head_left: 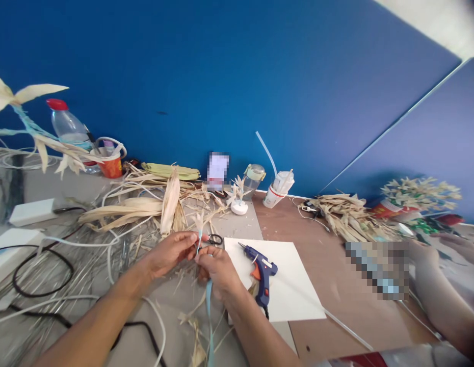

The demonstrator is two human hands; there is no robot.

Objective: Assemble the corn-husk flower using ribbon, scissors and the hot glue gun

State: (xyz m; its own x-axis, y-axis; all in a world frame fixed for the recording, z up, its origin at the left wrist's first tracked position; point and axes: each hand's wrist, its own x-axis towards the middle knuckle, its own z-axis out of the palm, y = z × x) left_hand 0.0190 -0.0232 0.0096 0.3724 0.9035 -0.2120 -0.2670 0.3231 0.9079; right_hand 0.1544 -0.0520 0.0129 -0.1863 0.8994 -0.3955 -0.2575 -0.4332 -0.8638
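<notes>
Near the middle of the head view, my left hand (175, 251) pinches a small pale husk flower (199, 222) by its blue-wrapped stem. Close against it, my right hand (214, 266) is closed at the lower end of that stem, on a light blue tape (209, 311) that hangs down below. Black-handled scissors (215, 239) lie just behind the fingers, their blades hidden. To the right, a blue glue gun (262, 272) rests on a white sheet (294, 285).
Dried corn husks (126, 211) and cables cover the left side. Behind stand a phone (217, 171), a glass jar (254, 176), a paper cup (274, 198) and a red cup (111, 166). At the right are another person's hands (424, 255) and more husks (346, 214).
</notes>
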